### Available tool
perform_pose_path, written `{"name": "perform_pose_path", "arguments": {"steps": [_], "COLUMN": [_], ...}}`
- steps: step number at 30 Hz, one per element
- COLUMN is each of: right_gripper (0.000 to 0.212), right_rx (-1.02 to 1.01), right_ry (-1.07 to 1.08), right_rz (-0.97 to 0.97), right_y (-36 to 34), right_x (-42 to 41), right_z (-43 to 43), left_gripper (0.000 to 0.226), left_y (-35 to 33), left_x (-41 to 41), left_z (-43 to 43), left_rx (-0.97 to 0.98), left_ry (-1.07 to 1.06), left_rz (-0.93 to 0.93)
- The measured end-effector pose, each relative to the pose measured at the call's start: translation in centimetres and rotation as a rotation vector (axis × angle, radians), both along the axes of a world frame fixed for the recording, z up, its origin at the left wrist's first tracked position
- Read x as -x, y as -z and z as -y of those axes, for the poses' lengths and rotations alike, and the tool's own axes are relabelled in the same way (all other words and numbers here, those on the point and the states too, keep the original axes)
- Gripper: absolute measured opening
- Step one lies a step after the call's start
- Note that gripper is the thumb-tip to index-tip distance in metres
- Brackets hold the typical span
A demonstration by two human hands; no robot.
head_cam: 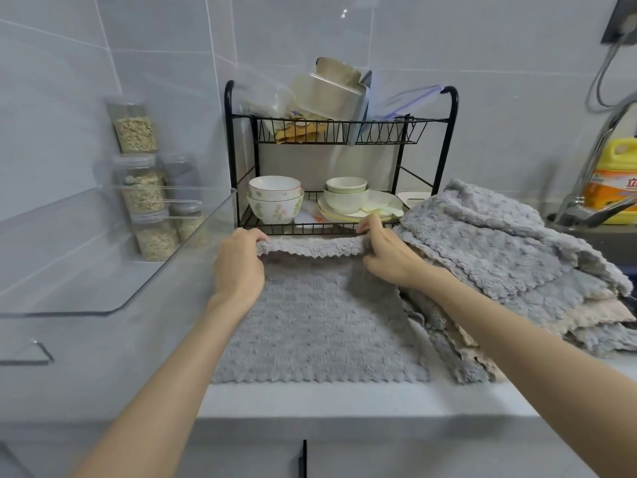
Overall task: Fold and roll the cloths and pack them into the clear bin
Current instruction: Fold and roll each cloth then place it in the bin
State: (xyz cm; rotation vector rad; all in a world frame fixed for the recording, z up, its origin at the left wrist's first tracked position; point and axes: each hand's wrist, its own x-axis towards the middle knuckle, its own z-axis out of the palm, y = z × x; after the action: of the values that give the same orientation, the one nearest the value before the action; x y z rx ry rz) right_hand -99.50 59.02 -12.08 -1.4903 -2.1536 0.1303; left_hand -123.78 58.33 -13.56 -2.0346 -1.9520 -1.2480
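A grey fleecy cloth with a scalloped hem lies spread on the pale countertop, its near edge close to the counter's front. Both arms reach forward over it. The left hand pinches the cloth's far left corner, with its fingers curled over the edge. The right hand grips the far right corner the same way. Between the two hands the far edge is lifted off the counter and pulled fairly taut, while the rest of the cloth rests flat. Just to the right, touching and partly overlapping that cloth's right side, sits a loose pile of cloths, mostly grey with some beige layers showing at the edges. The clear bin stands on the counter to the left, near the left hand but apart from it, and no cloth shows inside it. Stacked jars of grain stand behind the bin against the tiled wall, seen partly through its wall. Directly beyond the hands is a black two-tier dish rack. Floral bowls and white plates sit on its lower shelf, and a metal container on the upper one. At far right are a faucet and a yellow detergent bottle.
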Motion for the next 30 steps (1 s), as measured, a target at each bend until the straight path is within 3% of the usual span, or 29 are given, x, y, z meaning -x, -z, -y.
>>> {"name": "perform_pose_path", "arguments": {"steps": [5, 11, 20, 26, 30], "right_gripper": [0.066, 0.053, 0.038, 0.059, 0.072], "right_rx": [-0.067, -0.09, 0.061, 0.035, -0.048], "right_ry": [-0.033, -0.002, -0.062, -0.047, -0.026], "right_rz": [0.222, 0.28, 0.356, 0.52, 0.598], "right_y": [-0.1, -0.3, 0.7, 2.3, 3.5], "right_x": [-0.1, -0.1, -0.6, -1.0, -1.4], "right_z": [3.1, 6.7, 11.8, 14.2, 15.1], "left_gripper": [0.051, 0.054, 0.054, 0.053, 0.053], "left_y": [0.3, 0.5, 3.0, 4.5, 4.6], "left_x": [0.6, 1.8, 2.9, 3.5, 3.5], "left_z": [2.9, 7.1, 11.8, 13.1, 13.4], "left_rx": [-0.025, -0.017, 0.013, -0.012, -0.049], "left_ry": [0.018, 0.067, 0.142, 0.173, 0.177], "left_rz": [-0.111, -0.19, -0.294, -0.461, -0.473]}}
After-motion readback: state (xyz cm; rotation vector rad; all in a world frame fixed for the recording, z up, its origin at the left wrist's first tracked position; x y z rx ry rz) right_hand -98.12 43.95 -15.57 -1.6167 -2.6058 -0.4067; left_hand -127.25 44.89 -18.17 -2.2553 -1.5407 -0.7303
